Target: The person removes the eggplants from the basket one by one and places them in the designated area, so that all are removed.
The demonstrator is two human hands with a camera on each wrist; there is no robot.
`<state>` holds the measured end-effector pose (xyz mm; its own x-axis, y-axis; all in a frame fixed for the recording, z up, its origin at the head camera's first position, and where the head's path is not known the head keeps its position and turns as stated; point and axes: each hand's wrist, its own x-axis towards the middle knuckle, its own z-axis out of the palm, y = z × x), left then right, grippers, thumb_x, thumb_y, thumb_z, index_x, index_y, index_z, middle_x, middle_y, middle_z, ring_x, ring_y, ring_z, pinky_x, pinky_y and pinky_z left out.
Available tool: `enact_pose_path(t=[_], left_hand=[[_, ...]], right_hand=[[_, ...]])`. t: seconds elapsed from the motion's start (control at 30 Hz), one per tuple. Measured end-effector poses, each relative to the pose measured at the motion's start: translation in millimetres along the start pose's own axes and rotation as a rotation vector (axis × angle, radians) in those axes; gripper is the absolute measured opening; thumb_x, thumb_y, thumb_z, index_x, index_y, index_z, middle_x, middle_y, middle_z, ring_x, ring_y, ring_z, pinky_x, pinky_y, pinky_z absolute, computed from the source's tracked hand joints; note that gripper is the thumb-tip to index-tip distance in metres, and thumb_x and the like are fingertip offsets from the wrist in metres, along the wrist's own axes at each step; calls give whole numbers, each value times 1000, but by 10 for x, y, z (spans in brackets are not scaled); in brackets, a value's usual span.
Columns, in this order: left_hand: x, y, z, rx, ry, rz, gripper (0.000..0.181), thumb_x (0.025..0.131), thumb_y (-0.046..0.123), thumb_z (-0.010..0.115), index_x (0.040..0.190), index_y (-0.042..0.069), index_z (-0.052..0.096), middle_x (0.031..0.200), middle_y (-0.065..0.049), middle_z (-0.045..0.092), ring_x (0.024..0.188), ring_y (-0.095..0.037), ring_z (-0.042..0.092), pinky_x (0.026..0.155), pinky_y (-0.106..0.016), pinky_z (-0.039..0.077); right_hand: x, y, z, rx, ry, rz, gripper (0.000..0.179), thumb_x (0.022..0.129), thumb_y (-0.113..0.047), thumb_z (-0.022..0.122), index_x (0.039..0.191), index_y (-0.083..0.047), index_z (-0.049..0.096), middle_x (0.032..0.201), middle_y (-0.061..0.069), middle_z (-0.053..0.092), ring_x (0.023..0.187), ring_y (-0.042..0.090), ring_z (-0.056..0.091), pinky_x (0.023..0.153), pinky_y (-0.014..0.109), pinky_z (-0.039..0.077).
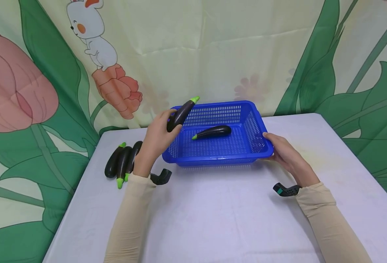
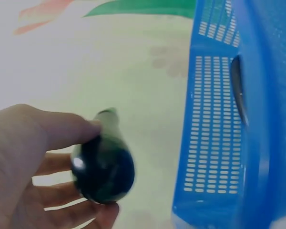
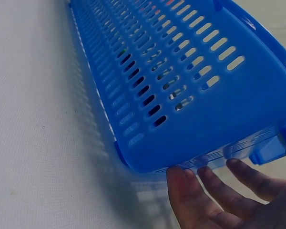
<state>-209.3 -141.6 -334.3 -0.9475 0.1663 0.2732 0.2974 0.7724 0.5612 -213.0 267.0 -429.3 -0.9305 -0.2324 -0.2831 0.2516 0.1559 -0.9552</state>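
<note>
My left hand (image 1: 157,137) grips a dark purple eggplant (image 1: 181,114), its green stem end pointing up and right, over the left rim of a blue plastic basket (image 1: 218,159). In the left wrist view the thumb and curled fingers wrap round that eggplant (image 2: 104,167), rounded end toward the camera. My right hand (image 1: 283,153) holds the basket at its right end, thumb on the rim; the right wrist view shows fingertips (image 3: 178,179) against the basket's lower edge (image 3: 143,164). Inside the basket lies another eggplant (image 1: 214,132), green tip to the left.
Several eggplants (image 1: 122,162) lie side by side on the white table (image 1: 219,215), left of the basket and partly behind the left forearm. A patterned cloth (image 1: 193,54) with flowers and leaves hangs right behind the table's far edge.
</note>
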Motion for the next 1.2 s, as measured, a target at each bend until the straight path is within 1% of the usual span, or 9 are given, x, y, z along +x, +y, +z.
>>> enact_pose_path(t=[0.13, 0.27, 0.43, 0.53, 0.63, 0.77, 0.87, 1.03, 1.2], left_hand=[[-168, -83, -2, -1, 127, -25, 56, 102, 30, 68, 151, 10, 50, 142, -18, 58, 120, -35, 61, 96, -53, 57], [-312, -171, -1, 12, 225, -67, 56, 101, 28, 68, 151, 10, 51, 135, -20, 60, 114, -35, 61, 90, -53, 57], [-436, -312, 9, 23, 317, -123, 55, 101, 26, 68, 150, 8, 51, 136, -21, 59, 111, -35, 58, 90, -54, 54], [-488, -390, 17, 29, 346, -151, 55, 101, 24, 69, 150, 6, 51, 136, -22, 59, 112, -36, 57, 91, -54, 53], [-524, -452, 35, 36, 355, -168, 56, 100, 24, 69, 150, 6, 51, 135, -23, 59, 110, -37, 58, 90, -55, 52], [-560, -498, 77, 40, 345, -186, 57, 100, 27, 70, 150, 7, 51, 133, -24, 59, 109, -38, 59, 89, -55, 52], [-585, -528, 121, 41, 331, -193, 56, 100, 28, 70, 149, 6, 51, 132, -24, 59, 108, -38, 59, 89, -55, 52], [-623, -595, 193, 60, 307, -214, 56, 100, 26, 70, 148, 5, 52, 131, -24, 59, 107, -38, 58, 89, -54, 52], [-665, -669, 266, 81, 264, -239, 55, 100, 25, 69, 148, 5, 51, 132, -25, 58, 114, -39, 58, 95, -56, 52]], right_hand=[[0, 15, -2, 5, 9, -2, 79, 110, -56, 34, 166, -3, 18, 151, 22, 45, 102, 5, 71, 88, 29, 60], [-3, 28, 4, 22, 10, 6, 78, 110, -55, 34, 166, -3, 17, 154, 25, 41, 101, 5, 70, 87, 29, 60], [-12, 26, 6, 31, 16, 14, 78, 110, -55, 34, 166, -3, 16, 151, 22, 43, 101, 6, 70, 87, 28, 61], [-11, 10, 2, 20, 16, 15, 80, 110, -57, 35, 167, -4, 16, 155, 24, 40, 103, 7, 69, 87, 28, 60], [-3, -7, -2, 4, 14, 23, 81, 109, -59, 35, 167, -6, 15, 160, 27, 36, 105, 8, 69, 88, 27, 60], [8, -15, -4, 4, 11, 37, 82, 109, -60, 35, 167, -6, 14, 163, 28, 33, 105, 7, 68, 88, 27, 59], [10, -14, -1, 10, 11, 39, 81, 109, -59, 35, 167, -6, 15, 161, 27, 34, 104, 7, 68, 88, 27, 59], [7, -6, -1, 8, 18, 33, 80, 109, -58, 35, 167, -5, 17, 153, 23, 42, 102, 7, 69, 88, 28, 59], [7, -7, -12, 5, 19, 28, 80, 110, -57, 35, 166, -4, 18, 152, 24, 44, 102, 7, 69, 88, 28, 59]])
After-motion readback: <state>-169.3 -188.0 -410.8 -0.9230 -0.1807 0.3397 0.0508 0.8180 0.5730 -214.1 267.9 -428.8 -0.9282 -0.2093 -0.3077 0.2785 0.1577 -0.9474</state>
